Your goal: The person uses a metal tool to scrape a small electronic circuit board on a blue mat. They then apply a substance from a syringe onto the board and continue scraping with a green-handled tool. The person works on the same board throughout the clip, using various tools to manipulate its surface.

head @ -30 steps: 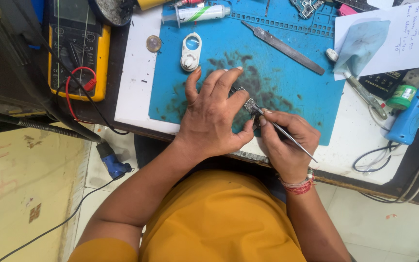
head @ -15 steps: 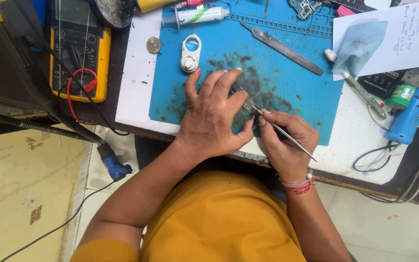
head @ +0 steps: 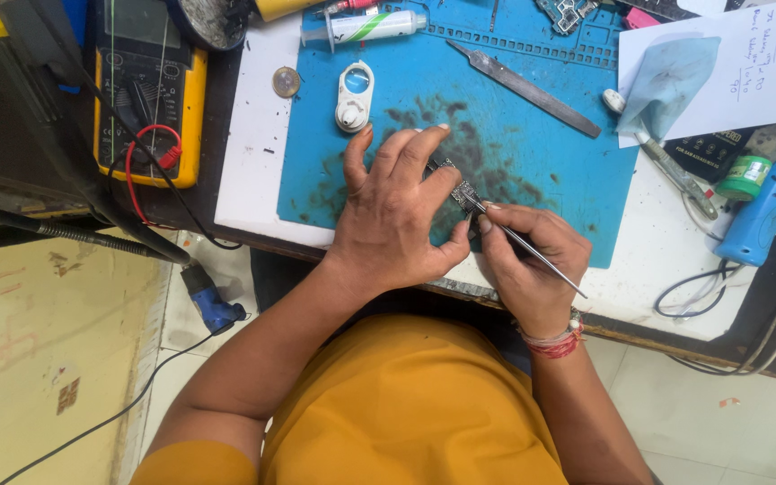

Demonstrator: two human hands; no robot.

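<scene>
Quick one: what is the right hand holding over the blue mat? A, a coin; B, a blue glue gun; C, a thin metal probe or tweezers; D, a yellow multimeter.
C: the right hand pinches a thin metal tool whose tip meets the small circuit board that the left hand steadies on the blue mat.

Bright even light, soft shadows, sharp focus, mild edge distortion

Small grey circuit board [head: 462, 191] mostly hidden under left hand [head: 397, 211]; parts too small to tell. Thin metal tweezers' [head: 532, 256] tips obscured. Yellow multimeter [head: 144, 90] cut off by top edge.
</scene>
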